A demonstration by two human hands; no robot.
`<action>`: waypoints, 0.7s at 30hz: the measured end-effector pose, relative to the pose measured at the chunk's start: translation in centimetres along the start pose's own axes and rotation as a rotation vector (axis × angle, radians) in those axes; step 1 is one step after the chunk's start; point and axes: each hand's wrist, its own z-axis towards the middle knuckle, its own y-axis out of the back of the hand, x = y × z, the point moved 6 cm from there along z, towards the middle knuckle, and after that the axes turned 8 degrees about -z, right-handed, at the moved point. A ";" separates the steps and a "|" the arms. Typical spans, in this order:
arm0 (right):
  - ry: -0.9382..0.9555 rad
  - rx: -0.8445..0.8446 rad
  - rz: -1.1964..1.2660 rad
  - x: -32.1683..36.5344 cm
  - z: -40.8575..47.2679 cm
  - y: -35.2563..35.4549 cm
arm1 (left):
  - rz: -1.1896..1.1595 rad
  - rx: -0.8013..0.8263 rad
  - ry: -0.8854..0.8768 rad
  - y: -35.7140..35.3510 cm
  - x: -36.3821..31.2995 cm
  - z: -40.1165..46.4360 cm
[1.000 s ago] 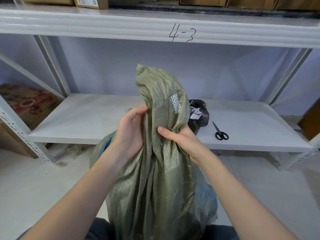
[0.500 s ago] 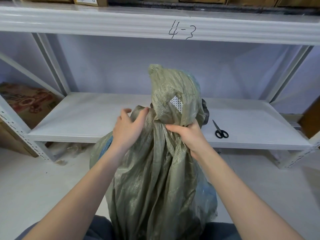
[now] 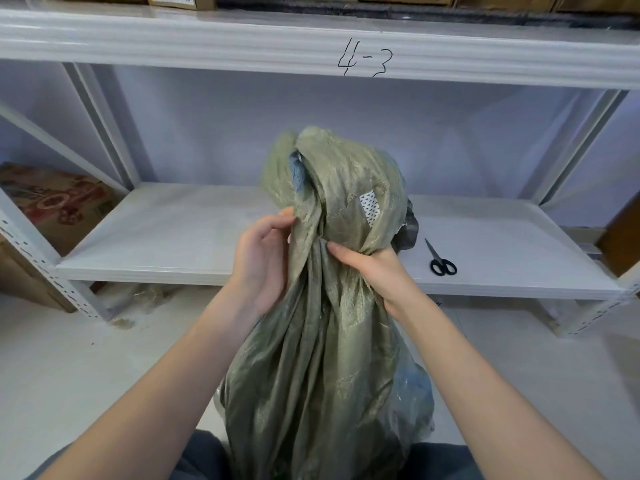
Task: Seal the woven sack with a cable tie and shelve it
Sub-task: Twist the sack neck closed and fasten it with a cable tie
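An olive-green woven sack [image 3: 311, 368] stands on the floor between my knees, its top bunched into a neck in front of the white shelf [image 3: 180, 244]. My right hand [image 3: 374, 268] is clenched around the gathered neck from the right. My left hand [image 3: 263, 258] grips a fold of the sack's cloth on the left side of the neck. The loose mouth of the sack flops above both hands, with a white dotted patch showing on it. No cable tie is visible.
Black-handled scissors [image 3: 441, 261] lie on the shelf to the right. A dark bag [image 3: 408, 230] peeks out behind the sack. A printed cardboard box [image 3: 59, 202] sits at the left behind the shelf post. The upper shelf beam [image 3: 207, 46] is marked "4-3".
The sack's top has been gathered lower and fuller and now bulges over my hands. My left hand shifted from the loose cloth to pinching the neck's left side; my right hand stayed clenched.
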 end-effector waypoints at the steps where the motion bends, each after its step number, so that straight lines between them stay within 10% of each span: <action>1: -0.005 0.032 0.009 0.1 -0.1 -0.2 | -0.007 -0.010 0.020 0.1 0.1 0.0; 8: -0.011 0.046 0.097 0.1 -0.2 -1.1 | 0.111 -0.103 0.023 -0.2 1.0 -0.1; 16: 0.031 -0.152 0.097 0.2 0.1 0.2 | 0.889 -0.374 -0.108 1.5 -0.5 -0.3; 21: 0.043 -0.122 0.095 0.6 -0.1 0.4 | 0.659 -0.002 0.066 -0.3 1.4 -0.6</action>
